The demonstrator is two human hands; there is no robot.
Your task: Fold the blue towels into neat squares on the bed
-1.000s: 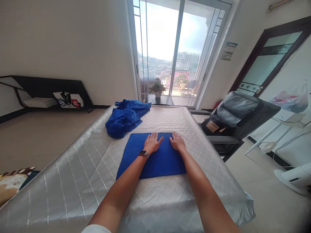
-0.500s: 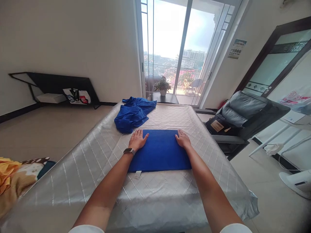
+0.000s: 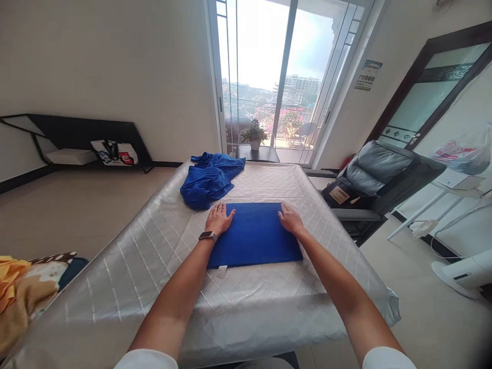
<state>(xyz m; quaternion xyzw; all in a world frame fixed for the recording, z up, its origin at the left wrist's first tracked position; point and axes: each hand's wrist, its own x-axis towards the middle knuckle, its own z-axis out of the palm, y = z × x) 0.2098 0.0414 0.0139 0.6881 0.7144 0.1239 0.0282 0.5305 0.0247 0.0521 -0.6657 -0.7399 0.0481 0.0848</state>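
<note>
A blue cloth [image 3: 253, 238], folded into a flat rectangle, lies on the silver quilted table cover [image 3: 154, 277]. A small white tag [image 3: 222, 271] sticks out from its near edge. My left hand [image 3: 219, 219], with a watch on the wrist, rests flat along the cloth's far left edge, fingers stretched and thumb on the fabric. Against the far right edge lies my right hand [image 3: 291, 219], also open, its thumb over the cloth. Beyond my left hand sits a crumpled blue cloth [image 3: 209, 179].
A grey recliner [image 3: 384, 184] with a dark bag stands close to the table's right side. Coloured fabrics [image 3: 34, 287] are heaped at the left. A potted plant [image 3: 254, 136] stands past the far edge, before the glass door.
The view has shifted slightly to the right. Both hands stay in place on the folded blue cloth, which keeps its shape.
</note>
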